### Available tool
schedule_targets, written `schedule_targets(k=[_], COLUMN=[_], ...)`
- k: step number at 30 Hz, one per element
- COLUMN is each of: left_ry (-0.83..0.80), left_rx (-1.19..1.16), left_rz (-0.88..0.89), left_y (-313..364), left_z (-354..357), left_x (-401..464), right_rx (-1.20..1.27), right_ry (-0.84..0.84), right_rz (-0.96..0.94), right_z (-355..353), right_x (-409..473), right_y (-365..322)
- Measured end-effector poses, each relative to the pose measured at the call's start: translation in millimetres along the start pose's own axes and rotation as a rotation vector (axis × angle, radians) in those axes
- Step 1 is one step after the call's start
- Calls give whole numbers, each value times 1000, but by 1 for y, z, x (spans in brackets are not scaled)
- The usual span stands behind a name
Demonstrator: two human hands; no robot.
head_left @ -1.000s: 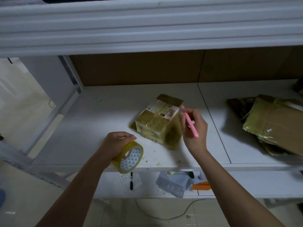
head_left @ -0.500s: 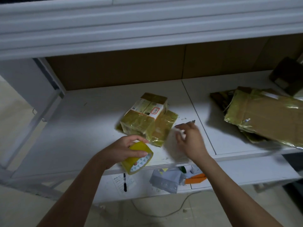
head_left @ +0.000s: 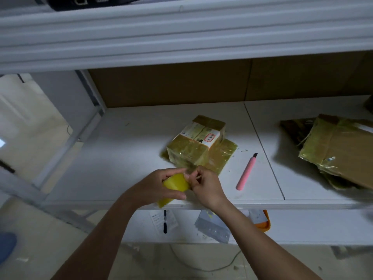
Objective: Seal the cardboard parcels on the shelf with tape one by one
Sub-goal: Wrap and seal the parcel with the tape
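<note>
A small cardboard parcel (head_left: 194, 144) wrapped in yellowish tape sits on the white shelf (head_left: 131, 158), with a taped flat piece under it. My left hand (head_left: 159, 186) grips a yellow tape roll (head_left: 174, 185) at the shelf's front edge, just in front of the parcel. My right hand (head_left: 205, 184) is at the roll, its fingertips pinching at the roll's surface where the tape end lies. A pink utility knife (head_left: 247, 171) lies loose on the shelf to the right of my hands.
A larger flat parcel (head_left: 339, 152) wrapped in tape lies at the right of the shelf. An upper shelf beam (head_left: 181, 37) overhangs. On the lower shelf lie a paper with a black pen (head_left: 165, 221), a grey bag (head_left: 214, 227) and an orange item (head_left: 262, 224).
My right hand has laid the pink knife down on the shelf and come to the tape roll. My left hand has turned the roll and raised it toward the right hand.
</note>
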State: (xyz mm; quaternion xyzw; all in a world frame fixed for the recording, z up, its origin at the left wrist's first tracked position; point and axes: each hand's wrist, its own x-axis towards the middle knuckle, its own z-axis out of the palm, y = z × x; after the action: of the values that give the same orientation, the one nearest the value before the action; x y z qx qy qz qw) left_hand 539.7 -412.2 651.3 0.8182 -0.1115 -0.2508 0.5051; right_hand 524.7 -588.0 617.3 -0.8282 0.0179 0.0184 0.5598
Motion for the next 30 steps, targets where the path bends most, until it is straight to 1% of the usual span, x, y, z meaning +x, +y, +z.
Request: schedule_targets(k=[2, 4, 7, 9, 10, 12, 13, 15, 16, 18, 21, 23, 25, 27, 29, 30], left_ry=[129, 274, 323, 346, 368, 425, 435, 400, 393, 440, 498, 500, 501, 506, 480, 451], left_rx=[-8, 22, 77, 102, 157, 358, 465, 672, 748, 825, 828, 752, 678, 658, 717, 804], left_rz=[-49, -40, 19, 11, -8, -90, -140, -230, -261, -273, -241, -245, -245, -254, -277, -298], left_y=[-7, -13, -20, -22, -23, -24, -26, -29, -30, -32, -31, -32, -35, -36, -33, -31], left_z=[-9, -22, -39, -52, -62, -83, -92, -99, -98, -94, -88, -84, -79, -77, -77, -78], left_x=[-8, -18, -31, -35, -35, -36, -35, -31, -28, -19, -7, -1, 2, 4, 4, 3], right_rx=[21, 90, 83, 50, 39, -15, -88, -263, -332, -435, -546, -588, -582, -550, -515, -510], right_ry=[62, 92, 78, 66, 68, 64, 61, 72, 82, 107, 121, 144, 163, 171, 188, 193], right_rz=[4, 36, 55, 52, 56, 75, 79, 79, 70, 42, 8, -17, -32, -28, 7, 3], right_z=[11, 23, 46, 62, 69, 81, 86, 97, 101, 108, 113, 116, 119, 118, 112, 107], right_x=[5, 8, 10, 10, 9, 10, 11, 12, 13, 15, 17, 16, 16, 16, 17, 16], right_y=[-2, -3, -4, -6, -8, -12, -14, -13, -12, -7, 1, 4, 5, 3, 0, -2])
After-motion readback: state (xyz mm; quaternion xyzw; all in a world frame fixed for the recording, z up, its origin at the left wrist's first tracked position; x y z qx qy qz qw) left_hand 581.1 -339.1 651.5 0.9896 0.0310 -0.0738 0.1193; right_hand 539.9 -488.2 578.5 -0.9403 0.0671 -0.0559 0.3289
